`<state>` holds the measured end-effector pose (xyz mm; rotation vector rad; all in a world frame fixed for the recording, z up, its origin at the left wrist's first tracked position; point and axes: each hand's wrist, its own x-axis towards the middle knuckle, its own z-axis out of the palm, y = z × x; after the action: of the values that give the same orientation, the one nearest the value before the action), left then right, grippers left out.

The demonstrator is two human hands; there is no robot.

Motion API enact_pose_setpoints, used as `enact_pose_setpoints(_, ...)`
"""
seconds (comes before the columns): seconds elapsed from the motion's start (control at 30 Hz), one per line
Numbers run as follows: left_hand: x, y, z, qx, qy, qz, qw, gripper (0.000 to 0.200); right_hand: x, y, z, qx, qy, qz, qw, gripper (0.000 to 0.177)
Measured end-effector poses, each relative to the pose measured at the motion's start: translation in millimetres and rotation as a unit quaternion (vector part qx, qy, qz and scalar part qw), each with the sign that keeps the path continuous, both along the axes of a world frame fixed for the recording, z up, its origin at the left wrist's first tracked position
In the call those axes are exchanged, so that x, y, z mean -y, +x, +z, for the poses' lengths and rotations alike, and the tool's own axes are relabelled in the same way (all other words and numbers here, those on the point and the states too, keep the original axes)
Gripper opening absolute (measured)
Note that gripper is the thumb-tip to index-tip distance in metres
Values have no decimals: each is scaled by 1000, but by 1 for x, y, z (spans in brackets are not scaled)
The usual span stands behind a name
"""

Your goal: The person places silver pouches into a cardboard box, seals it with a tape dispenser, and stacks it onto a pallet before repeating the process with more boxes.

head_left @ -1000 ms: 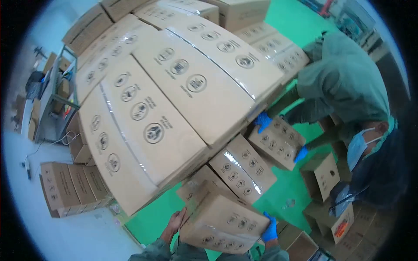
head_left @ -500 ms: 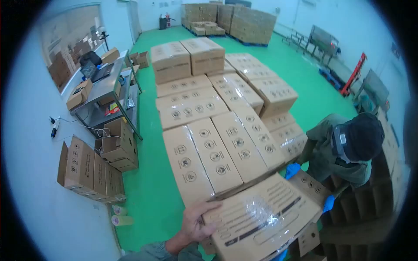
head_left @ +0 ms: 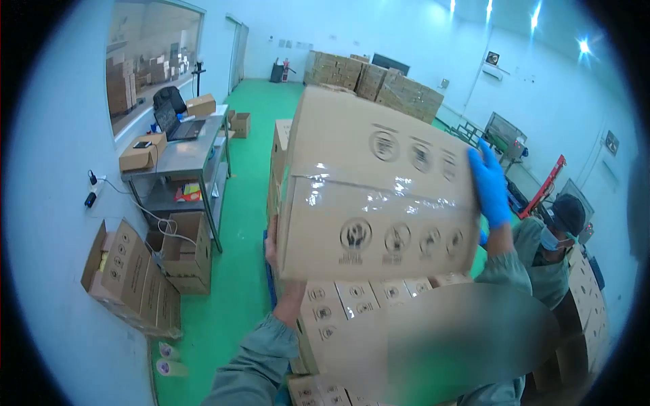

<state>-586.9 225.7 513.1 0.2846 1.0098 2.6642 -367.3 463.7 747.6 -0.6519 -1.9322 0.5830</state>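
Note:
A taped cardboard box (head_left: 386,196) with printed round symbols is raised in front of me and tilted, held between both my hands. My left hand (head_left: 272,247), bare, grips its left side low down, with most of the fingers hidden by the box. Against its right side, my right hand (head_left: 490,186) in a blue glove presses with the fingers pointing up. Under the raised box lies a stack of similar cardboard boxes (head_left: 323,313), partly hidden by it and by a blurred patch.
A co-worker (head_left: 545,250) stands at the right, beside upright cartons (head_left: 588,298). To the left are a metal table (head_left: 172,159) with a laptop (head_left: 179,127), and open boxes (head_left: 186,254) on the floor. Pallets of boxes (head_left: 406,95) stand at the back.
The box has been lifted from low at the right to in front of me, and its symbol-printed face now shows. My view has tilted up. The co-worker's hands are off the box.

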Motion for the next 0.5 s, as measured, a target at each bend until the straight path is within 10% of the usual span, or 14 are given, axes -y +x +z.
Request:
enact_pose_setpoints(0.07, -26, -30, -32, -15, -80, 12, 997, 52, -60, -78, -19, 112, 216, -120, 962, 53)
enact_pose_setpoints(0.13, -48, -56, -61, -24, -113, 17, 993, 52, -98, -155, -70, 289, 150, -91, 941, 39)
enact_pose_setpoints(0.2, -55, -73, -104, -77, -387, -39, 918, 61, -62, -211, -145, 443, 28, -94, 891, 55)
enact_pose_setpoints(0.27, -73, -84, -163, -188, -420, 8, 888, 66, -35, -243, -242, 460, 6, -143, 876, 62)
enact_pose_setpoints(0.5, -83, -123, -162, -281, -451, -32, 847, 70, -43, -273, -235, 457, -5, -151, 876, 67)
